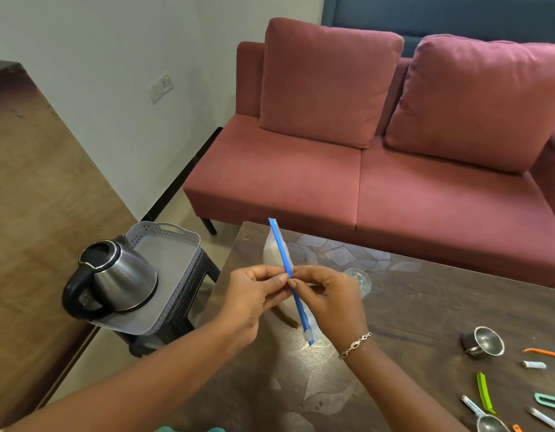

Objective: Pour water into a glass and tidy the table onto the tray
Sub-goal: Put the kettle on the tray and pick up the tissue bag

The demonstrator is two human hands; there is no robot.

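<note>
Blue at the zip seal (282, 254) of a clear bag (270, 249), pinched tight there by left grip (254, 294) and right grip (335, 302) above the tabletop (425, 300).

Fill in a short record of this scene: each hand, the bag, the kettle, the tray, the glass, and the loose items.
left hand: pinches the blue seal strip
right hand: pinches the same strip, right beside the left hand
zip bag: held over the table, pale contents
kettle: steel, black handle, stands on the tray
tray: grey, perforated rim, on a dark stool left of the table
glass: clear, on the table beyond the right hand; fill level unclear
loose items: metal cup, green clip, other small things at the table's right
</note>
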